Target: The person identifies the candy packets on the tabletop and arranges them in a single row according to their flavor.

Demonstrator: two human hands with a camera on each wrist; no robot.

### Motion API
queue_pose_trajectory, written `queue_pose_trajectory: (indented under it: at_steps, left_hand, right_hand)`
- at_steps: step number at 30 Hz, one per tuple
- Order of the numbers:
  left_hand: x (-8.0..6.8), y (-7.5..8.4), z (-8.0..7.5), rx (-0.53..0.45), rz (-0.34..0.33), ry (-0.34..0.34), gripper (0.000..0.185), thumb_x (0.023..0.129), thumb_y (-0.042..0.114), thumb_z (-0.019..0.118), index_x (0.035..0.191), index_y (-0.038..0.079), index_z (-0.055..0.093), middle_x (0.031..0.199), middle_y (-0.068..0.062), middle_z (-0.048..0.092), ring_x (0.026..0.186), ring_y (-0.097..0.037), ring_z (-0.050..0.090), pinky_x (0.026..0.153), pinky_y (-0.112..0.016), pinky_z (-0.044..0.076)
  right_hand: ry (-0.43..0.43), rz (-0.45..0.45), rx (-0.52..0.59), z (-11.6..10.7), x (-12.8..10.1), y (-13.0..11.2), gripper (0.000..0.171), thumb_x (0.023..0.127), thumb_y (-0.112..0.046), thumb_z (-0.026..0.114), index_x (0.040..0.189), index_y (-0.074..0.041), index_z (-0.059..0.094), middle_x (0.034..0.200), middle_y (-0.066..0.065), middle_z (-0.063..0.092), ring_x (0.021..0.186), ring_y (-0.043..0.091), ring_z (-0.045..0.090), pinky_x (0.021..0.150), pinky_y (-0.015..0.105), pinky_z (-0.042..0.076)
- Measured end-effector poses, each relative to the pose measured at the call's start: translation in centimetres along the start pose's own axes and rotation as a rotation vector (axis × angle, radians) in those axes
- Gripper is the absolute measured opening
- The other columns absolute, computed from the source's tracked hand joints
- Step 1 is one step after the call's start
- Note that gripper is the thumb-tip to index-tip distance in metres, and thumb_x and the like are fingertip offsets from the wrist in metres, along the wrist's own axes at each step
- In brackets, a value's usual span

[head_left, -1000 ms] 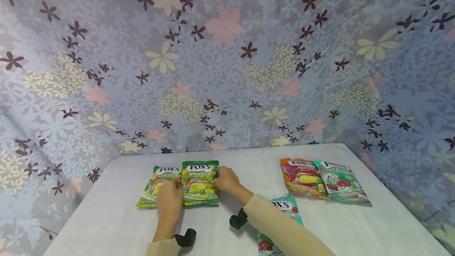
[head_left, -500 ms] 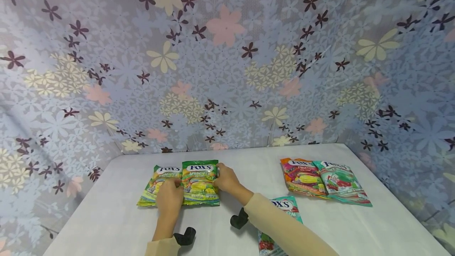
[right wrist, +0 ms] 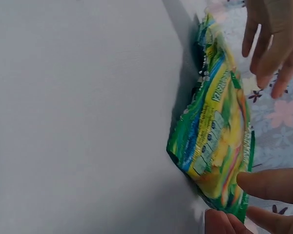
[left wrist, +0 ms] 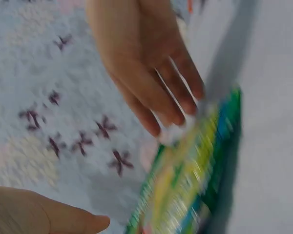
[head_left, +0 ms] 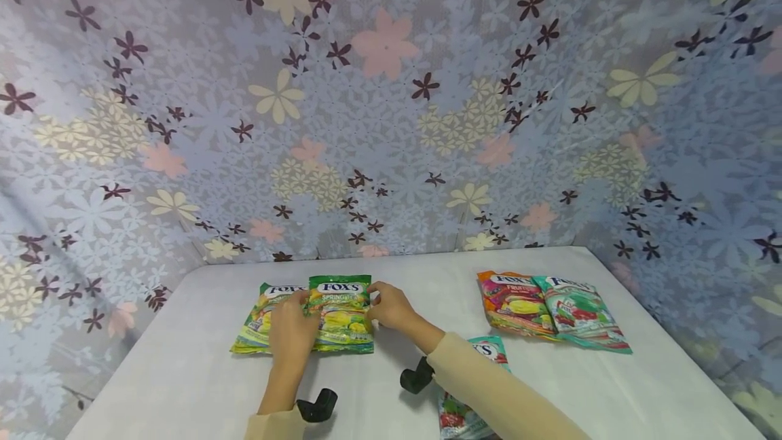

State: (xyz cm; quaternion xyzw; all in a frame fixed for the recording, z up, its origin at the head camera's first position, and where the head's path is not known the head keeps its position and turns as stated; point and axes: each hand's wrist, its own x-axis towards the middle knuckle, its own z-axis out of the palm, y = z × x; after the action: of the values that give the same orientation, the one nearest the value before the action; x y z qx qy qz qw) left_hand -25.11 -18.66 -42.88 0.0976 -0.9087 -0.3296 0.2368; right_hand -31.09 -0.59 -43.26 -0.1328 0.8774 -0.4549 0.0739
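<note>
No grip found.
Left hand (head_left: 293, 326) is held over left green packet (head_left: 256, 326), right hand (head_left: 394, 307) beside right green packet (head_left: 341, 331); fingers (left wrist: 190, 78) are loosely extended.

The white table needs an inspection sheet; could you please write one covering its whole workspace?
Surface: white table, near edge out of view.
Job's things: left green pack and right green pack, side by side.
Clutter: orange pack touching a teal pack; another teal pack partly behind the right sleeve.
Grippers: left hand over the left green pack, right hand beside the right green pack; contact unclear.
Cables: nothing seen.
Surroundings: floral backdrop behind and at both sides.
</note>
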Motion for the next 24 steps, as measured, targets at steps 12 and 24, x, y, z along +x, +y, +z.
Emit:
queue_pose_trajectory:
  at_steps: [12,24]
  left_hand:
    - [-2.2,5.0,-0.3,-0.235,0.120,-0.285,0.042,0.082,0.009,0.076,0.121,0.000,0.063,0.104,-0.017,0.067,0.098,-0.035,0.063,0.076,-0.049,0.053]
    - [-5.8,6.7,1.1,-0.400,0.112,-0.574,0.055,0.079,0.012,0.079,0.127,-0.001,0.055,0.104,-0.016,0.063,0.093,-0.032,0.064,0.073,-0.043,0.054]
  right_hand:
    - [-0.029,-0.163,0.055,-3.8,-4.0,0.3,0.044,0.084,-0.004,0.073,0.126,-0.002,0.059,0.098,0.018,0.061,0.076,0.025,0.065,0.059,0.031,0.055]
    - [0.008,-0.180,0.010,-7.7,-9.2,2.6,0.044,0.086,-0.015,0.073,0.124,0.000,0.057,0.099,0.012,0.062,0.080,0.019,0.059,0.061,0.031,0.052]
